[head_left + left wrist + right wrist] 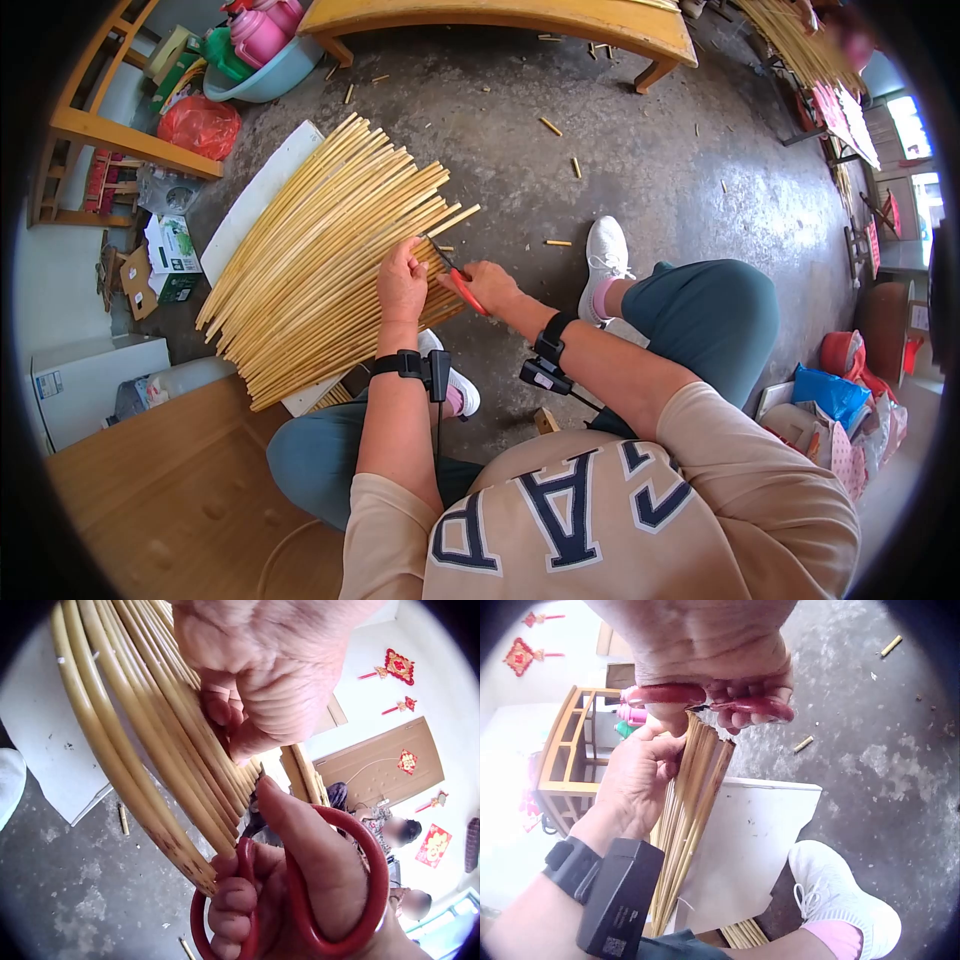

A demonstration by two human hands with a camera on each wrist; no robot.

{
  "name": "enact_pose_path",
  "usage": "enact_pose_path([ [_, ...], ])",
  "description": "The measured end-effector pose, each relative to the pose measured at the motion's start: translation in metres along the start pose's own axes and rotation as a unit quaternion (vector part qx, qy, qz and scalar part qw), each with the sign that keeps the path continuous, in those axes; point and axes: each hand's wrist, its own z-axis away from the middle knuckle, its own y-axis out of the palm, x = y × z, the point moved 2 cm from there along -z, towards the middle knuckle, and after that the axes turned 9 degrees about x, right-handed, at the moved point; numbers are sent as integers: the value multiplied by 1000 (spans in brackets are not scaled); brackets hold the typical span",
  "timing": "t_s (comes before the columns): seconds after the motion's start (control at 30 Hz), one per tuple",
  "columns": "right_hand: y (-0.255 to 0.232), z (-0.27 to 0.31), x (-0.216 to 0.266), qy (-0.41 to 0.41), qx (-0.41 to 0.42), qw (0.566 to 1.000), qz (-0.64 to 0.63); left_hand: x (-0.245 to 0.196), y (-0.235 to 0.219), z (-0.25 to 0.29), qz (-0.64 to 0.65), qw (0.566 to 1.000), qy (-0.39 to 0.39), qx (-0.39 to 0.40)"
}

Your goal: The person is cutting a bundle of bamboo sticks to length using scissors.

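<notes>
A wide bundle of long tan cane-like sticks (310, 250) fans out on a white board (258, 200) before the person. At the ends of the sticks, the left hand (402, 285) pinches a stick between thumb and fingers. The right hand (493, 287) holds red-handled scissors (467, 292), thumb and fingers through the loops (375, 862). Their dark blades reach in among the stick ends, just beside the left fingertips. In the right wrist view the blades are mostly hidden behind the right hand, while the left hand (634, 776) shows beside the sticks (694, 780).
Short cut pieces (551, 126) lie scattered on the concrete floor. A wooden bench (500, 18) stands ahead, with a blue basin (268, 78) to its left. White shoes (606, 255) flank the work area. Bags (832, 395) sit at the right; a wooden panel (170, 480) is close at left.
</notes>
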Motion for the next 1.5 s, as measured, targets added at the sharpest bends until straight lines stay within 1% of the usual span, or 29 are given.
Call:
enact_pose_path([
  [0.07, 0, 1, 2, -4, -10, 1000, 6, -1, 0, 0, 3, 1000, -2, 3],
  [0.17, 2, 1, 1, 11, -10, 1000, 8, 0, 0, -1, 1, 1000, -6, 5],
  [0.23, 8, -6, -5, -21, -35, 999, 14, 1, 0, -1, -22, 999, 36, -13],
  [0.37, 13, -10, -7, -40, -42, 998, 4, 4, 3, 0, -17, 999, 35, -11],
  [0.43, 11, -5, -5, -21, -23, 998, -60, 5, 3, 0, -18, 999, 43, -27],
  [0.47, 13, -3, -7, -20, -24, 998, -61, 6, 3, 1, -18, 999, 44, -26],
  [0.53, 13, -1, -12, -45, -42, 997, -38, 6, 4, 1, 17, 1000, 12, -2],
  [0.57, 13, -1, -14, -45, -43, 997, -36, 5, 4, 1, 18, 1000, 13, -3],
  [0.63, 12, 0, -16, 11, -21, 997, -69, -1, 1, 2, 32, 999, -14, -9],
  [0.67, 11, 0, -16, 11, -20, 997, -68, -1, 1, 2, 32, 999, -14, -10],
  [0.73, 6, 1, -14, 30, 34, 996, -81, 1, 1, 1, -8, 1000, 7, -9],
  [0.77, 4, 0, -12, 29, 33, 996, -81, 2, 1, 1, -8, 1000, 8, -9],
  [0.93, 1, -3, -6, 4, 34, 998, -46, 2, 0, -1, -14, 1000, -11, 19],
  [1.07, -2, -3, -3, 17, 42, 998, -36, 5, 1, -2, -20, 999, -13, 24],
  [1.13, -3, -3, -3, 16, 34, 999, 5, 5, 1, -2, -20, 1000, 14, 0],
  [1.27, -3, -5, -4, 17, 31, 999, 17, 2, 0, -1, -17, 1000, 2, 6],
  [1.33, -3, -6, -4, 14, 30, 999, 17, 2, -1, -1, -18, 999, -16, 28],
  [1.5, 0, -9, -4, -3, 13, 1000, 20, 3, -1, -2, -4, 999, -14, 29],
])
